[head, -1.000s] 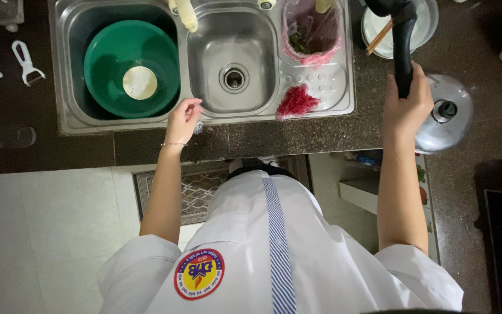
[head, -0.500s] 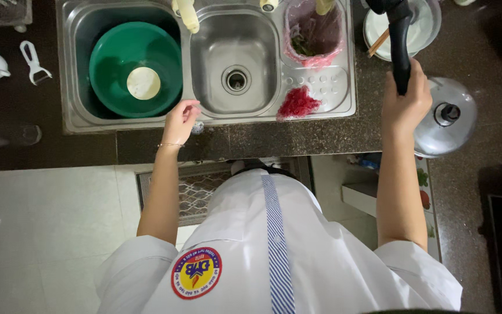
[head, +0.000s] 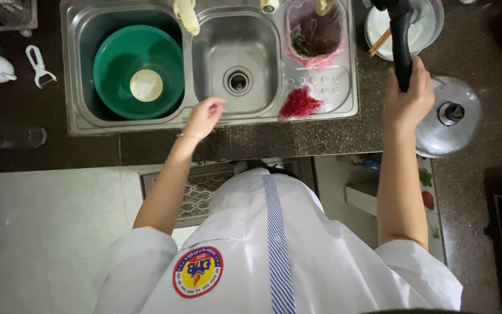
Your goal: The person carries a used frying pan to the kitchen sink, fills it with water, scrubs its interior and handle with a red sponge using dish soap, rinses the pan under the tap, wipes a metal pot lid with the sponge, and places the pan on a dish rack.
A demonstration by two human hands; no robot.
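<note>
My right hand (head: 409, 99) grips the long black handle (head: 402, 49) of a pan that runs off the top edge, over the dark stone counter. My left hand (head: 203, 116) hovers open at the front rim of the steel double sink (head: 216, 119), fingers spread, holding nothing. The middle basin's drain (head: 238, 80) lies just beyond it. A green basin (head: 137, 70) with a small pale bowl (head: 146, 85) inside fills the left basin.
A steel pot lid (head: 449, 116) lies right of my right hand. A white bowl with chopsticks (head: 422, 32) sits behind it. A red mesh scrubber (head: 299, 103) and a pink strainer of scraps (head: 314, 32) rest on the sink's right side. A white peeler (head: 39, 67) lies far left.
My left hand has lifted off the sink's front rim and moved slightly right, fingers opening. My right hand keeps its grip on the black handle.
</note>
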